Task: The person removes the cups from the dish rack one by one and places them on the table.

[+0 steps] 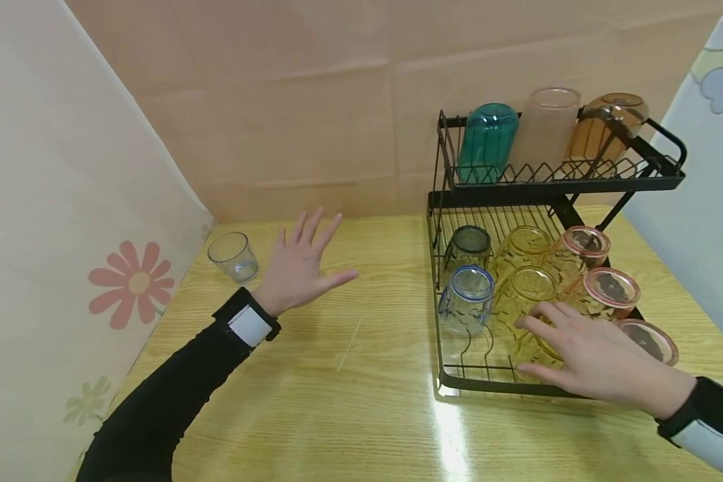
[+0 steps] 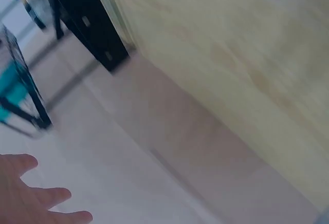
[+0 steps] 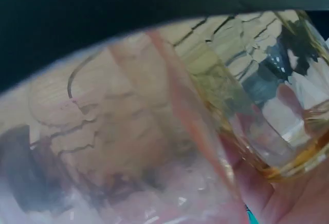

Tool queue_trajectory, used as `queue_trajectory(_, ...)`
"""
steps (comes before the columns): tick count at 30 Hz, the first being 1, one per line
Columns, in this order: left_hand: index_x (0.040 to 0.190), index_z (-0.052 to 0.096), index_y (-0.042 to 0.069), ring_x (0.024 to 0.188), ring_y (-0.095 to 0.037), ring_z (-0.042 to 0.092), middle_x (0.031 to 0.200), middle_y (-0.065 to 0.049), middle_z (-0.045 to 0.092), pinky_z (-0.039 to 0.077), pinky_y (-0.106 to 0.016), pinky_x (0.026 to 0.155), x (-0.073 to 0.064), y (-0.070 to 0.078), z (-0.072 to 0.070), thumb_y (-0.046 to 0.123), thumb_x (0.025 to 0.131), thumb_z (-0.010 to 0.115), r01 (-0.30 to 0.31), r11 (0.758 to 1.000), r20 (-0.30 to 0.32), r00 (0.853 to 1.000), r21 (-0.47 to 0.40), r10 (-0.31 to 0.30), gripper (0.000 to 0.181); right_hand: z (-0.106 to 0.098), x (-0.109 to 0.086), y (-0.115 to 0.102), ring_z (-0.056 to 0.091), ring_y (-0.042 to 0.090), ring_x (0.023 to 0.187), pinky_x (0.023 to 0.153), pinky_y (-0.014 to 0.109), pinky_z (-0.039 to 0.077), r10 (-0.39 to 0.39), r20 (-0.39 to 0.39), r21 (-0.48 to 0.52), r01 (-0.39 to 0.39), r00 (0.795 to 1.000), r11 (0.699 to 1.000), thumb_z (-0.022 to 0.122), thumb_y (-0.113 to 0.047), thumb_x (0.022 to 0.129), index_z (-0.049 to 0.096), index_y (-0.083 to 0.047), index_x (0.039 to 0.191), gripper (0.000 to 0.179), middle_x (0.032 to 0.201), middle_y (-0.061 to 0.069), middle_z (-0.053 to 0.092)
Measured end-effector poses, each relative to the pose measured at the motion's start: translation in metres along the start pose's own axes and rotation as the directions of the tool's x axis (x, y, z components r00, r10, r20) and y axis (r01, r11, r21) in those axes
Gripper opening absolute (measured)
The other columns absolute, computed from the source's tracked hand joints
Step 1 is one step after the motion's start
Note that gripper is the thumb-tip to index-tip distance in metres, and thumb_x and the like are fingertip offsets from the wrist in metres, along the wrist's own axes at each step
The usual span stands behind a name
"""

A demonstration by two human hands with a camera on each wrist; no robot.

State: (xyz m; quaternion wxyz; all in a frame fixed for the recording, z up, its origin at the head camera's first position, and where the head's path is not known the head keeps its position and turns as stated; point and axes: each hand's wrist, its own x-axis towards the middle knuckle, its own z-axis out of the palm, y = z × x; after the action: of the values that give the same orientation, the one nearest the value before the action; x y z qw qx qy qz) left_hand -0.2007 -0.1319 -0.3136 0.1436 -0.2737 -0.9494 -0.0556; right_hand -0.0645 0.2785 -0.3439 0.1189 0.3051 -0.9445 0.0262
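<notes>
In the head view my left hand (image 1: 298, 268) is raised above the table with its fingers spread, holding nothing. Just left of it a clear glass tumbler (image 1: 233, 258) stands upright. My right hand (image 1: 590, 355) is at the front of the black dish rack (image 1: 488, 386), its thumb and fingers curved around a yellow glass (image 1: 545, 351) partly hidden beneath it. The right wrist view shows this yellow glass (image 3: 272, 147) against the hand (image 3: 293, 198), with a pink-tinted glass (image 3: 128, 147) close in front. The left wrist view shows only fingertips (image 2: 51, 198) of the left hand.
The lower tier also carries a blue-rimmed glass (image 1: 466, 301), a dark glass (image 1: 468, 248), yellow glasses (image 1: 533, 288) and pink-rimmed glasses (image 1: 608, 294), bottoms up. Above them stand teal (image 1: 488, 144), pale pink (image 1: 545, 130) and amber (image 1: 602, 134) glasses. A wall sheet (image 1: 301, 120) hangs behind.
</notes>
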Motion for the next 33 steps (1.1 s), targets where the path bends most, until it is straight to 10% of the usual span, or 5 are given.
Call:
queue_trajectory(15,0.146,0.005,0.03,0.135,-0.03,0.006,0.151,-0.006,0.007,0.014,-0.062,0.098,-0.02,0.078,0.011,0.082,0.074,0.028,-0.193,0.972,0.046,0.979,-0.133,0.2,0.092,0.005,0.003,0.006,0.04,0.006,0.065,0.036,0.016,0.017,-0.088,-0.173,-0.037,0.082,0.981,0.996,0.055,-0.058,0.079,0.057,-0.021,0.092,0.039,0.086,-0.008,0.045)
queue_trajectory(33,0.144,-0.006,0.033,0.136,-0.027,0.004,0.151,0.003,-0.006,0.008,-0.056,0.1,-0.017,0.12,0.024,0.078,0.076,0.035,-0.168,0.928,0.071,0.977,-0.333,0.203,0.092,-0.034,0.031,-0.015,0.038,0.004,0.062,0.041,0.019,0.026,-0.003,-0.353,0.099,0.041,0.936,0.994,0.068,-0.038,0.072,0.059,-0.019,0.093,0.03,0.088,-0.006,0.051)
